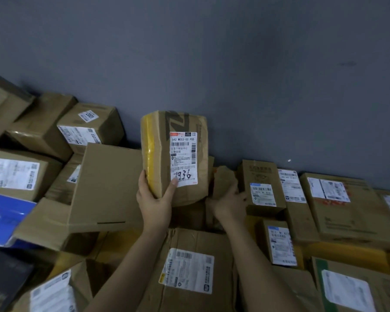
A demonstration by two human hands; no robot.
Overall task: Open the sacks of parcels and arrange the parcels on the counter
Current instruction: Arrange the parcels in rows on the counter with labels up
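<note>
My left hand point(154, 200) grips the lower left corner of a brown cardboard parcel point(180, 122) with yellow tape and a white label marked 1936, held upright above the pile, thumb on the label. My right hand point(229, 202) reaches to the right of it, its fingers on a small brown box point(260, 174) with a white label that stands among the other parcels; how tightly it holds is hidden. No sack is in view.
Many labelled cardboard parcels lie packed together against a grey wall point(234, 64). A large plain box point(106, 188) leans at the left. A blue packet point(2, 217) lies at the far left edge. Flat boxes point(338, 206) fill the right side.
</note>
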